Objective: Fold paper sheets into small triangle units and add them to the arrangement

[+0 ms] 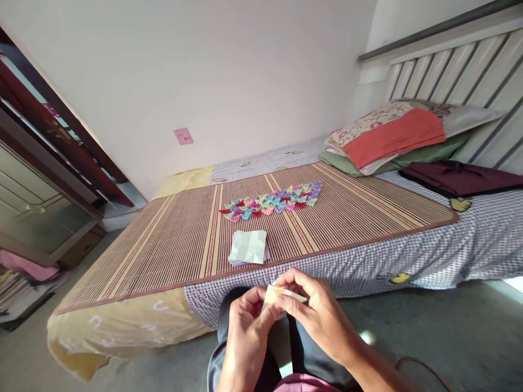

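Observation:
A small pale yellow folded paper is pinched between both hands, above my knees and just in front of the bed's edge. My left hand grips its left side with thumb and fingers. From the right, my right hand has its thumb on the paper and its fingers curled behind; a pointed corner sticks out past them. Ahead on the mat lies a stack of square paper sheets, the top one pale green with crease lines. Beyond it, several small colourful folded paper pieces stand in rows.
A striped brown mat covers much of the bed, over a checked sheet. Pillows and a folded dark maroon cloth lie at the right by the slatted headboard. A pink note is on the wall.

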`<state>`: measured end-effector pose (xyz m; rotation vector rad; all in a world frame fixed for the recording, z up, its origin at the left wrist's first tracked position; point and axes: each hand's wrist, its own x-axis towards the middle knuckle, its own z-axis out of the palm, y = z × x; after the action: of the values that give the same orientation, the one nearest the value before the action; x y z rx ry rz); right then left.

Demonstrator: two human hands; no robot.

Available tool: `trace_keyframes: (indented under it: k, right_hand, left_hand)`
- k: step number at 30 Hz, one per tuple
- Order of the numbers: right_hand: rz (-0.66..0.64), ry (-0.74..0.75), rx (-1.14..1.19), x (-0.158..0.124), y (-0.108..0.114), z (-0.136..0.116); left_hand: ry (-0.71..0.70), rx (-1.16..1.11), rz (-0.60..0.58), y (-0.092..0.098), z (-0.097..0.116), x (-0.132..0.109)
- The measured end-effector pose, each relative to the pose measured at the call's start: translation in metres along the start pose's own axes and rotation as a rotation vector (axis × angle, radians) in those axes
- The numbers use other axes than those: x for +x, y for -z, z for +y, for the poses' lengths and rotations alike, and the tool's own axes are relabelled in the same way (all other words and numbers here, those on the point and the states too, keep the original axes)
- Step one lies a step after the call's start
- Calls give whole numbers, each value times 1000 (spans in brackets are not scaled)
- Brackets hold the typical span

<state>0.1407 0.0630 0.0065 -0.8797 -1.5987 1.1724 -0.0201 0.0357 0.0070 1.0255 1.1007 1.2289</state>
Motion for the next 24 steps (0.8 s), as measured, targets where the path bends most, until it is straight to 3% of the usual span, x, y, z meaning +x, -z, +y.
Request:
trace_keyframes:
  k: [5,13,19,24]
  right_hand:
    - [27,-142,118,0,-5,6]
    - [54,-169,313,0,-9,10]
    - [85,-168,267,0,-3,15]
    - [238,-78,144,3,15,24]
  left_hand:
    - [5,-183,40,-3,-3,-1]
    - [47,-257,14,-8,-1,2]
    - [27,-231,64,-6,-3,1]
    - [-5,-195,164,-4,-8,0]
